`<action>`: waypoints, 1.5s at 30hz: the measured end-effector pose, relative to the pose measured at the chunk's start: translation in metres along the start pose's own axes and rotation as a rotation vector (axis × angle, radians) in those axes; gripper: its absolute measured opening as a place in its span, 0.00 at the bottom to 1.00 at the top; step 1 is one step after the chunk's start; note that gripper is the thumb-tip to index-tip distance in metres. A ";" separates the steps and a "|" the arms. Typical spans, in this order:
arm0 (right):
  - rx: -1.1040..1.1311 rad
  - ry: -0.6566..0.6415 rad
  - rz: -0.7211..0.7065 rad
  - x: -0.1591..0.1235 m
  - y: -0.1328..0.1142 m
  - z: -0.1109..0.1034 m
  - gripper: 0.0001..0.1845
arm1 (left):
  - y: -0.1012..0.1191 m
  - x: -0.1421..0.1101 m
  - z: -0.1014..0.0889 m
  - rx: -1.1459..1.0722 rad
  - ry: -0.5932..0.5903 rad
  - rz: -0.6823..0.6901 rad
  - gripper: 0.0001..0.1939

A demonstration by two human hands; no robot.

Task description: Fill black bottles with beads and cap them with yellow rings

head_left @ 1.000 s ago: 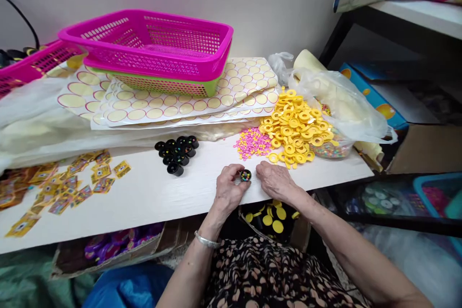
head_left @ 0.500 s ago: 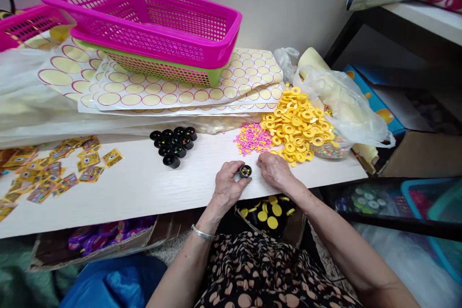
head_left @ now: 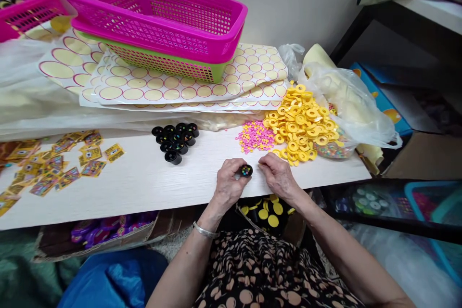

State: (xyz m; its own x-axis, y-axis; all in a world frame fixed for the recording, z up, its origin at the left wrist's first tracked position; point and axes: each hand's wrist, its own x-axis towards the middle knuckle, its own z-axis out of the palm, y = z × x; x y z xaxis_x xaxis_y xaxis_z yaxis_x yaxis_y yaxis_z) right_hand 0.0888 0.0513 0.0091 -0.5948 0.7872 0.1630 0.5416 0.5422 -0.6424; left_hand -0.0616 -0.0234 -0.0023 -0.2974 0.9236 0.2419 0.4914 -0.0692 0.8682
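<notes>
Between the thumb and fingers of my left hand (head_left: pixel 230 180) is a small black cup (head_left: pixel 246 171), its mouth facing me with bits of several colours inside. Just right of it, my right hand (head_left: pixel 277 173) is closed in a pinch near the table top; whatever its fingertips hold is too small to make out. Beyond the hands lies a heap of tiny pink and yellow pieces (head_left: pixel 255 136). A pile of yellow rings (head_left: pixel 301 125) sits beside that heap. To the left, a group of black cups (head_left: pixel 173 142) stands together, with coloured bits in several of them.
Small printed golden packets (head_left: pixel 68 161) are spread at the table's left. Stacked pink and green baskets (head_left: pixel 155 33) rest on sheets with round stickers (head_left: pixel 173 94) at the back. A clear plastic bag (head_left: pixel 350 101) lies right. Below the edge, a box holds yellow-topped pieces (head_left: pixel 273 220).
The camera view has shifted, moving the scene in the frame. My left hand keeps the black cup, now tilted more toward me. The right hand has drawn slightly away from the cup, still pinched.
</notes>
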 end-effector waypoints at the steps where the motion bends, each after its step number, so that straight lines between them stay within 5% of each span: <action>1: 0.006 0.022 0.006 -0.001 0.001 0.001 0.08 | 0.000 0.000 0.000 -0.008 0.003 0.001 0.12; 6: -0.100 0.146 0.079 -0.005 0.009 -0.001 0.12 | -0.002 0.000 0.002 -0.031 0.027 -0.002 0.12; 16: -0.498 -0.088 -0.042 0.004 -0.003 0.000 0.13 | -0.004 0.001 0.004 0.028 0.011 -0.003 0.14; 25: -0.030 0.056 -0.220 0.003 -0.016 0.000 0.09 | 0.000 0.001 0.003 0.048 -0.023 0.016 0.10; 35: -0.265 -0.034 -0.335 0.006 -0.027 0.000 0.12 | 0.000 0.001 0.001 0.053 -0.060 0.041 0.09; 45: -0.066 -0.015 -0.111 0.008 -0.035 0.003 0.10 | -0.006 0.001 0.004 0.057 -0.065 0.052 0.11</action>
State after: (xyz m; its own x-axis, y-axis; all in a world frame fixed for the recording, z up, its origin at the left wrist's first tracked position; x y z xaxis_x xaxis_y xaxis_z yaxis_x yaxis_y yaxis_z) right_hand 0.0632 0.0377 0.0304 -0.6614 0.7174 0.2188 0.5101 0.6441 -0.5700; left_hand -0.0614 -0.0201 -0.0095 -0.2176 0.9420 0.2554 0.5510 -0.0975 0.8288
